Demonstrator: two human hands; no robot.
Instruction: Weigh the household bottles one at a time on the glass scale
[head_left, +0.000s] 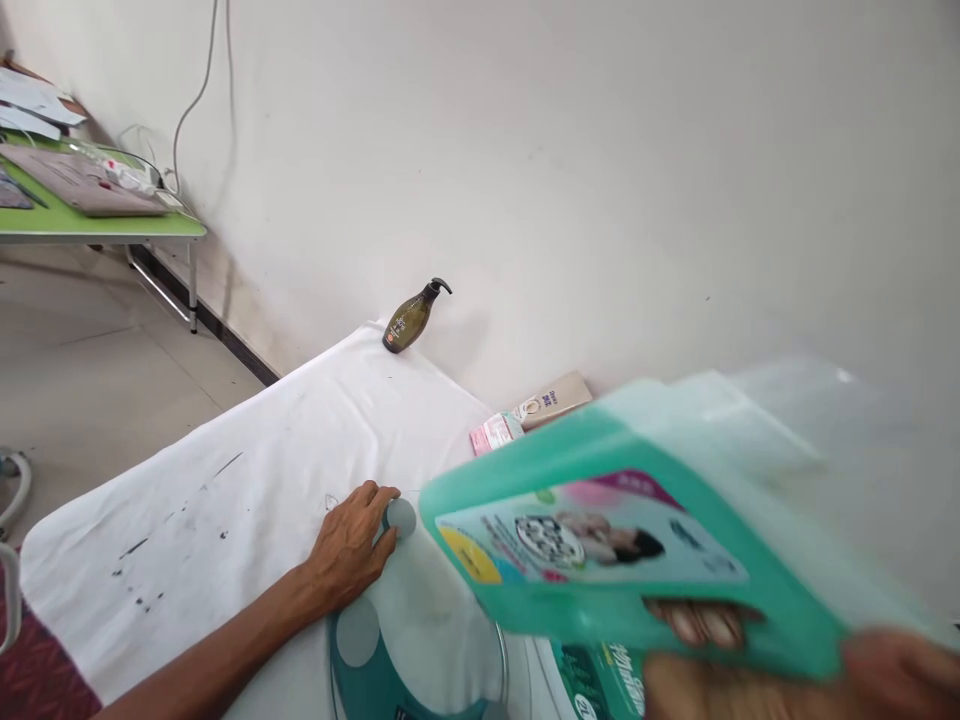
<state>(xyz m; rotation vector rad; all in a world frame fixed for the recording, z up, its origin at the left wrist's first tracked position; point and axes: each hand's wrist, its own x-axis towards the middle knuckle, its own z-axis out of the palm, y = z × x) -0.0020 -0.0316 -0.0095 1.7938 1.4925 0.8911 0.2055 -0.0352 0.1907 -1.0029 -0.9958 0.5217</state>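
Currently the left hand [352, 550] rests fingers-down on a glass scale [405, 640] at lower centre, gripping nothing. The right hand [750, 670], lower right, clasps a teal pack [630, 540] raised above the scale; the pack is not yet set down.

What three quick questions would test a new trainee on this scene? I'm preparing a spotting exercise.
1. True or false: the left hand rests on the glass scale.
2. What does the right hand hold? A) pump bottle B) teal pack C) laptop
3. Fill in: the pump bottle stands against the ____.

Key:
1. True; its fingers touch a round pad at the scale's corner.
2. B; the teal pack is lifted close to the camera and blurred.
3. Wall.
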